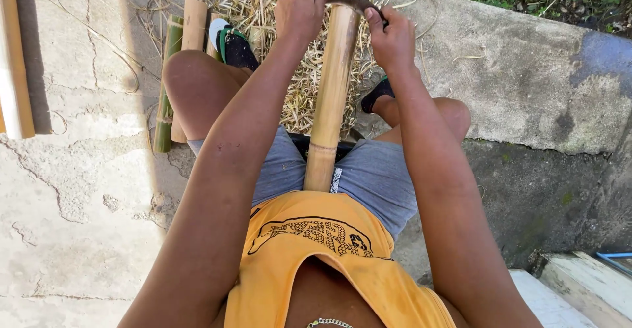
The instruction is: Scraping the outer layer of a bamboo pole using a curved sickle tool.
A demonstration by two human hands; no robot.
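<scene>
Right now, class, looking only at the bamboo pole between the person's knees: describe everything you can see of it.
The bamboo pole is a straight, pale tan culm with a raised node ring low down. It slants away from the person's lap, between the knees, over a heap of straw-like shavings. Its skin looks scraped smooth and dry. Near its far end a dark curved blade lies across it, gripped by the left hand and right hand.

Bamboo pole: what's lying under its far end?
Under the bamboo pole lies a pile of pale shavings on concrete. The pole covers whatever sits directly beneath it.
</scene>
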